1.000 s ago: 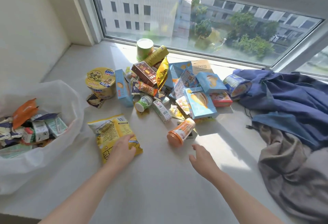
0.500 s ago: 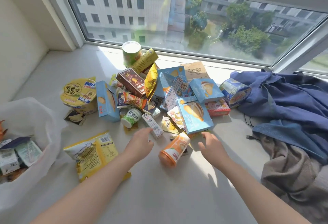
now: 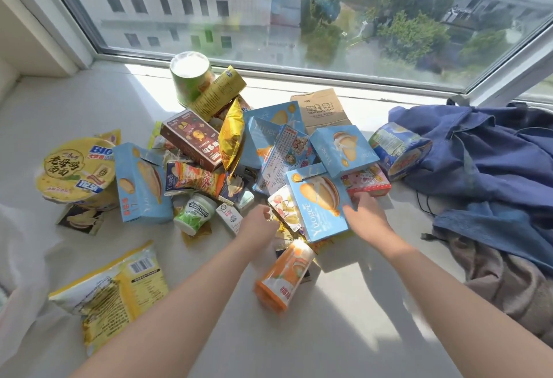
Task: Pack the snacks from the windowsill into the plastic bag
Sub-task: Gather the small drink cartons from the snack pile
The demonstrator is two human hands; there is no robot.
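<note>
Both hands have gone forward into the heap since a second ago. The left hand has come off the yellow chip bag, which lies flat on the near left of the windowsill – not packed. That hand is now among the small sachets just left of the nearest blue Yuogee box, fingers curled; whether it pinches one I cannot tell. The right hand, which hovered beside the toppled orange cup, has passed it and now grips the right edge of that blue box, thumb on its face.

The plastic bag shows only as a white fold at the far left edge, well apart from the hands. By my reckoning the box is the next thing to go in – it must be lifted clear of the packets lying against it and carried left across the sill. Most snacks remain in the heap, so the packing is far from finished.
</note>
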